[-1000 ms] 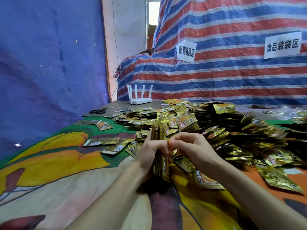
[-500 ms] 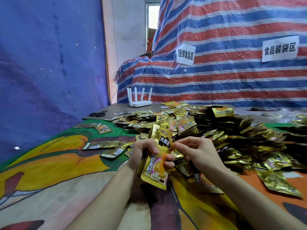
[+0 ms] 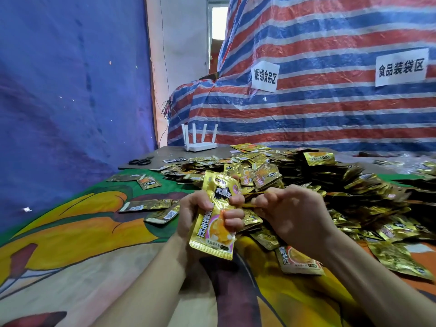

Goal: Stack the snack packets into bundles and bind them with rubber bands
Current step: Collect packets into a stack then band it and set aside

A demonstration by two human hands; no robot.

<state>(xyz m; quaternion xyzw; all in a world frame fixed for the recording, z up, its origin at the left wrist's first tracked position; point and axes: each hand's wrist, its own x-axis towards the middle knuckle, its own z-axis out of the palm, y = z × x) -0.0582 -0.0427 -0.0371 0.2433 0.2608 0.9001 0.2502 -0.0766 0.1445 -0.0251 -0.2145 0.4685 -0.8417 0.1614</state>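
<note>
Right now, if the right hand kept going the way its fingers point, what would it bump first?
The right hand, pinching a rubber band, points left. It would probably bump the fingers of the left hand first, curled round the packet bundle; depth is hard to judge.

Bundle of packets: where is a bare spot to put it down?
The widest bare cloth lies left of the left hand gripping the bundle, below the two loose packets. Another bare stretch runs between the forearms, toward the near edge. Crowded: the packet pile ahead and right of the right hand, which pinches the rubber band.
</note>
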